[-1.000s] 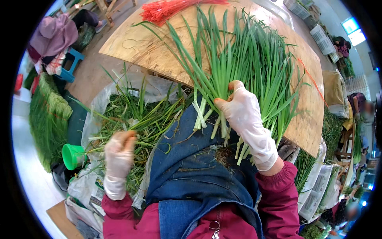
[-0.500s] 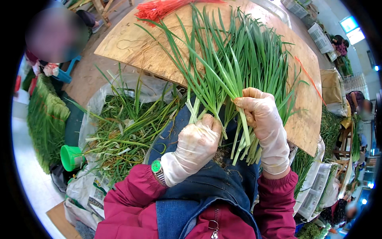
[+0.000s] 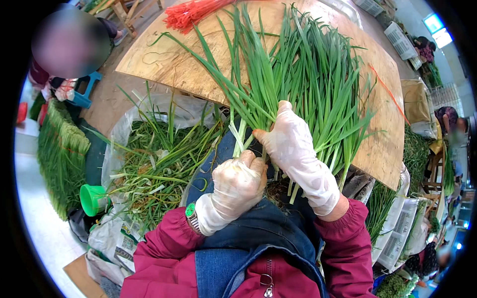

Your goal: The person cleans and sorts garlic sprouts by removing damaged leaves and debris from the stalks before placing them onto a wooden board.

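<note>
Both hands wear whitish translucent gloves. My left hand [image 3: 237, 180] is closed in a fist round the pale lower stems of a small bunch of garlic chives [image 3: 239, 138], whose long flat leaves fan up and left over the table edge. Just right of it, my right hand [image 3: 294, 144] wraps the stalks of the chives, thumb toward the left hand and index finger pointing up along the leaves. Its other fingers are hidden behind the stalks. A larger pile of garlic chives [image 3: 323, 74] lies on the wooden table [image 3: 149, 57], stem ends overhanging the near edge toward my lap.
Red plastic ties [image 3: 191, 14] lie at the table's far edge, with one loose red strip [image 3: 390, 97] at right. A plastic-lined heap of trimmed leaves [image 3: 159, 159] sits at left, beside a green cup [image 3: 93, 199]. Bundled greens [image 3: 62, 159] stand farther left. Other people work in the background.
The right hand no longer pinches a separate stalk high up; it has moved left and now lies around the bunch beside the left hand. The left hand has shifted slightly left and down.
</note>
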The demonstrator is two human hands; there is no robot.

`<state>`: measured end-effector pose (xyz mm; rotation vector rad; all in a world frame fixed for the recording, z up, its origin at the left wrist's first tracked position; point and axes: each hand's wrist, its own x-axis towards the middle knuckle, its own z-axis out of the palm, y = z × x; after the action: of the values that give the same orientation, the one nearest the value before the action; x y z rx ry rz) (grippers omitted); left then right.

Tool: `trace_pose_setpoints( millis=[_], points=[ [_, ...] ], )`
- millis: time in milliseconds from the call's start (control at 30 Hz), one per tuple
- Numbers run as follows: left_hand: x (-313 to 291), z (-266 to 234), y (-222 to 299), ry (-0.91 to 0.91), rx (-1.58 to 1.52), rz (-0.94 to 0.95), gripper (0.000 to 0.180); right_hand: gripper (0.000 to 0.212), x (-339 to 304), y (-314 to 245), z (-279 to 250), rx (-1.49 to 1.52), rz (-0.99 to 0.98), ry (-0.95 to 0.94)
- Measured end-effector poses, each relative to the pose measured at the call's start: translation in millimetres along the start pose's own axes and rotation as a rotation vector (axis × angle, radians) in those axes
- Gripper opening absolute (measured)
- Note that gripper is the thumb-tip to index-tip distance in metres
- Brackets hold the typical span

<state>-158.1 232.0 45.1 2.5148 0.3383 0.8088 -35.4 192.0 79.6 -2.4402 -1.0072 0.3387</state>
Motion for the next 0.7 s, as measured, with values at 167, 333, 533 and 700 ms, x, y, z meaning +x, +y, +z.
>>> trace_pose_setpoints(
  millis=[167,333,533,700],
  points=[
    [-6,-18,-1,0.003,-0.465,-0.264,0.011,0.035,1,3,-6,0.311,0.166,-0.031],
    [3,-36,4,-0.088,-1.092,-0.872,0.014,0.016,-3,-3,-23,1.181,0.329,-0.267],
    [13,-39,3,-0.420,-1.445,-0.927,0.018,0.011,-9,0,-20,1.489,0.399,-0.316],
    [4,-71,3,-0.472,-1.426,-0.804,0.009,0.013,-11,-1,-22,1.512,0.425,-0.228]
  ],
)
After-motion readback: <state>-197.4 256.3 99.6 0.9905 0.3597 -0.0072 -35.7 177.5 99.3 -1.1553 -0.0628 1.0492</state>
